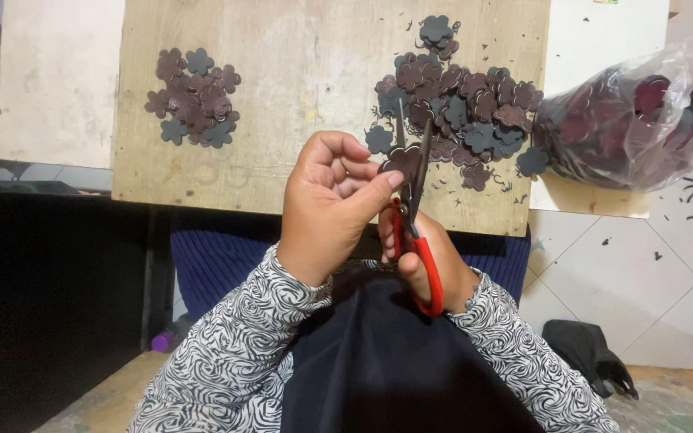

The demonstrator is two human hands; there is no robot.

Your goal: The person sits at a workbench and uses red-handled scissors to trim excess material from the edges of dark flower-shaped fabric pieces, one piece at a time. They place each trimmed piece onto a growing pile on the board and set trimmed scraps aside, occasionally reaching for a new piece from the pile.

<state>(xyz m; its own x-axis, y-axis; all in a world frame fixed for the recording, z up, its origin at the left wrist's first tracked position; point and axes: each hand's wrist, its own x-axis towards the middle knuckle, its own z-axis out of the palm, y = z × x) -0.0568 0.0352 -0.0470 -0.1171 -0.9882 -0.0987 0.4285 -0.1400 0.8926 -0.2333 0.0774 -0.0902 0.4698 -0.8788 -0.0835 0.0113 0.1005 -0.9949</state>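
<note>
My left hand (332,200) pinches a small dark brown flower-shaped cutout (402,159) between thumb and fingers, over the near edge of a wooden board (298,72). My right hand (427,256) grips red-handled scissors (412,216), mostly hidden behind the left hand. The blades point up and away from me and meet the cutout at its edge. Both arms wear black-and-white swirl-patterned sleeves.
A small pile of flower cutouts (195,98) lies at the board's left, a larger pile (460,104) at its right amid tiny scraps. A clear plastic bag (627,120) of cutouts rests on the white tiled floor at right. A black object (587,353) lies lower right.
</note>
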